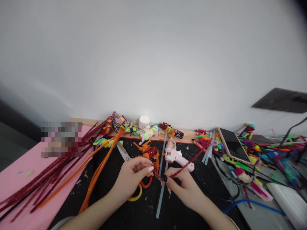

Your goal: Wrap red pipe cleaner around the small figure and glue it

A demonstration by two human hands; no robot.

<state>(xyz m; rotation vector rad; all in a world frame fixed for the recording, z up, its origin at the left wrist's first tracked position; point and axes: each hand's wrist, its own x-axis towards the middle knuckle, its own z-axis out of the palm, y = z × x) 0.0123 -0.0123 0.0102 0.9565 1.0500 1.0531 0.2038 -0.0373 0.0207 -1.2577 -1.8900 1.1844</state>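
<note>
My left hand pinches one end of a red and orange pipe-cleaner piece above the black mat. Close to its right, my right hand has its fingertips closed on a red tinsel pipe cleaner, which slants up to the right. The fingertips of both hands are a small gap apart. Scissors with red and yellow handles lie partly under my left hand. Behind my right hand rests a pale pink glue gun, and a clear glue stick lies between the hands.
Long red and orange stems lie at the left over a pink surface. A white cup and small figures line the wall. At the right are a phone, colourful pieces, cables and a white object.
</note>
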